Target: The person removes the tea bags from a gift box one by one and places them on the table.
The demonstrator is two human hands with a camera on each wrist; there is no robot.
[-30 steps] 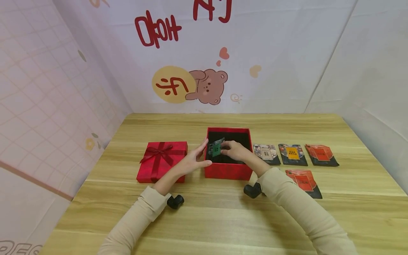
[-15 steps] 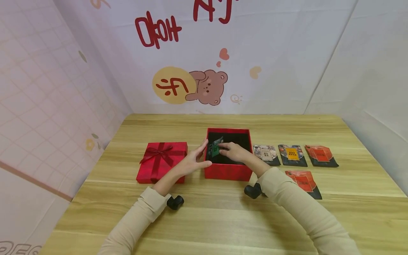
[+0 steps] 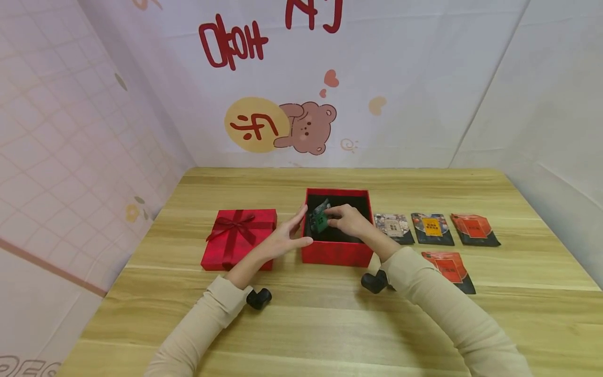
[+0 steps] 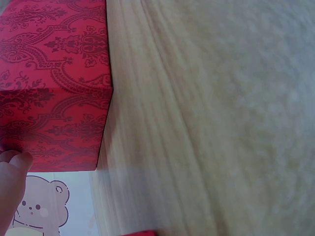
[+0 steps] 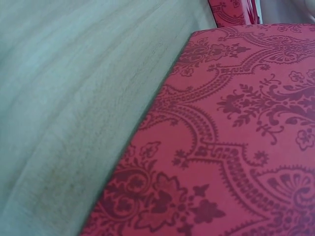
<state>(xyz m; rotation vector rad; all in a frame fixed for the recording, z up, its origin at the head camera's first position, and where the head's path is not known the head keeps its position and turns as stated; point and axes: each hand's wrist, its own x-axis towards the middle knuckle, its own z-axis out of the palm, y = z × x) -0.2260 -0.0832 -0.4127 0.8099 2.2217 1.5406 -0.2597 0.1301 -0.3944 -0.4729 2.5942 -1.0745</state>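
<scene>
In the head view a red box (image 3: 336,254) with a black lining stands uncovered at mid-table. A small dark pouch (image 3: 320,221) with a green label leans at a slant in its left part. My right hand (image 3: 347,220) reaches over the box and pinches the pouch's right edge between thumb and fingers. My left hand (image 3: 285,238) rests its straight fingers along the box's left side, thumb spread apart. The left wrist view shows those fingertips (image 4: 18,161) at the patterned red wall. From the right wrist, only the box's outer wall (image 5: 236,128) fills the view; the hand is out of it.
A red lid (image 3: 241,241) with a ribbon bow lies left of the box. To the right lie a pale pouch (image 3: 393,229), a yellow-labelled pouch (image 3: 432,229) and two orange-red ones, the nearer pouch (image 3: 449,271) beside the right sleeve. A white printed wall stands behind.
The green-labelled pouch has tilted and shifted slightly within the box as the right fingers moved on its edge. My left hand has stayed at the box's left side.
</scene>
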